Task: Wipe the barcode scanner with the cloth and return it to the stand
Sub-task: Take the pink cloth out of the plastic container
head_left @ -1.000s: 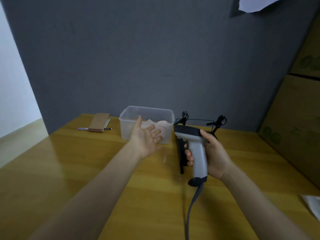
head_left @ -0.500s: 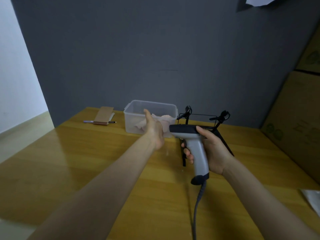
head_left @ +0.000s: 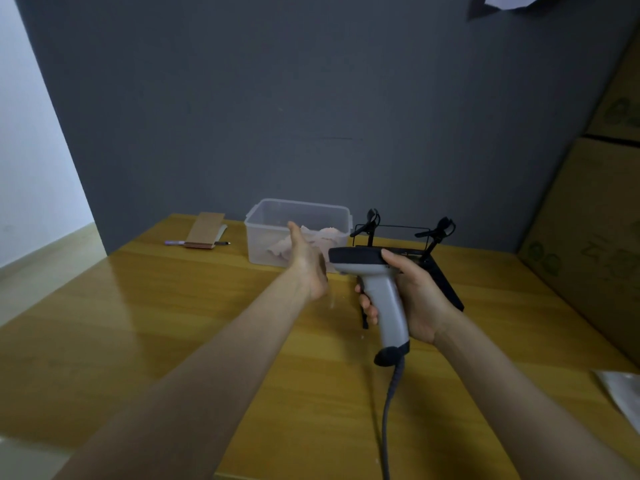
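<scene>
My right hand [head_left: 414,299] grips the grey handle of the barcode scanner [head_left: 384,299], holding it upright above the table; its dark head points left and its cable [head_left: 389,410] hangs toward me. Just behind it stands the black wire stand [head_left: 438,268] with two clips. A pale pink cloth [head_left: 325,237] lies crumpled in a clear plastic box [head_left: 263,233]. My left hand [head_left: 308,261] is held edge-on in front of the box, beside the scanner's head, thumb up. Its fingers are hidden, so its state cannot be told. It does not visibly touch the cloth.
The wooden table [head_left: 138,323] ends at a grey wall. A brown cardboard strip [head_left: 205,230] lies over a pen [head_left: 175,242] at the back left. Large cardboard boxes [head_left: 588,237] line the right side. A plastic bag's corner [head_left: 620,393] lies at the near right.
My left hand has turned from open palm-up to edge-on and moved forward to the box front. The scanner stays in my right hand. The camera has tilted up a little.
</scene>
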